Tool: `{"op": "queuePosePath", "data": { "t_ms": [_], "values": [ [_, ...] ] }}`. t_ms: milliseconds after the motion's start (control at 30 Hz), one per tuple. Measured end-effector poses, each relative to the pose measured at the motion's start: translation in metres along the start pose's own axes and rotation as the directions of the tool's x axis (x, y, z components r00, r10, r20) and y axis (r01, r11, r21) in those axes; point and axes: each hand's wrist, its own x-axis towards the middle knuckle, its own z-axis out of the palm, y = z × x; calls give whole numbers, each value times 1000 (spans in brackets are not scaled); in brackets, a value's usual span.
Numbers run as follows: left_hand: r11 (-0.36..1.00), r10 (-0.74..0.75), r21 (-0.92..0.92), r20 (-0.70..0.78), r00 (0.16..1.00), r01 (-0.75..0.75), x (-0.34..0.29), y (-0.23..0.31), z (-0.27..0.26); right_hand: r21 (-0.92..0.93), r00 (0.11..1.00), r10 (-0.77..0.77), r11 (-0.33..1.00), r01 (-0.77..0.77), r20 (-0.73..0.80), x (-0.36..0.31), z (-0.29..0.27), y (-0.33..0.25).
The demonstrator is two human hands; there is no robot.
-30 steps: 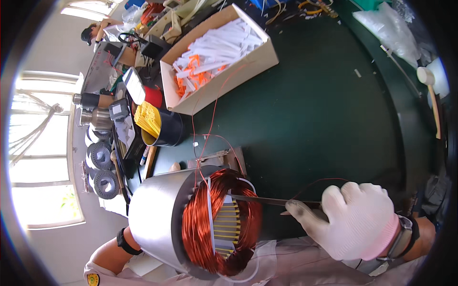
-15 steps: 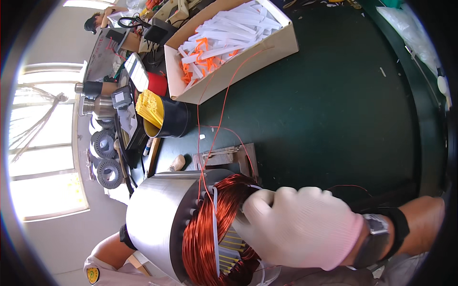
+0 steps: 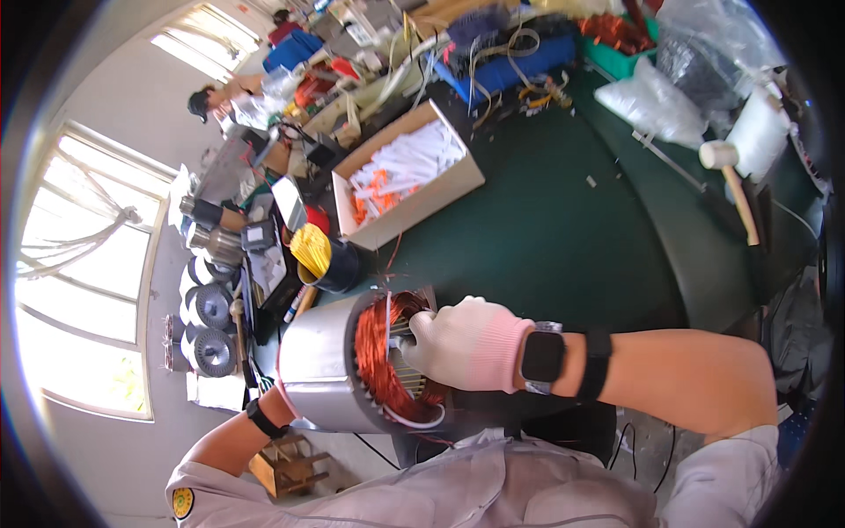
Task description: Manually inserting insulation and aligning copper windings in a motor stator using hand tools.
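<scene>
A motor stator (image 3: 319,361), a silver metal cylinder, lies on its side at the table's near edge, its open end toward the right. Copper wire windings (image 3: 374,352) bulge from that end, with pale strips among them. My right hand (image 3: 471,343), in a white knitted glove, reaches into the opening. Its fingers are curled against the windings, and the fingertips are partly hidden, so what they pinch cannot be made out. My left forearm (image 3: 231,446) goes behind the cylinder; the stator hides nearly all of that hand.
A carton (image 3: 414,198) of white and orange strips stands beyond the stator. Beside it is a dark cup (image 3: 341,268) of yellow sticks. A mallet (image 3: 735,189) and plastic bags (image 3: 656,106) lie at the right. A person (image 3: 231,101) is at the far left.
My view has drawn back and tilted up, showing more of the room. The right hand stays at the stator's opening, its fingers still curled. Red wire ends above the stator show less clearly.
</scene>
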Motion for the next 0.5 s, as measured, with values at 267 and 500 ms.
{"op": "queuePosePath", "data": {
  "t_ms": [267, 500],
  "values": [
    [948, 292, 159, -97, 951, -275, 30, 14, 21, -96, 1000, 4, 995, -6, -17, -24, -5, -6],
    [876, 421, 473, -658, 624, -92, -24, -52, 58, -106, 959, 258, 957, -270, -115, -123, -95, -3]
  ]
}}
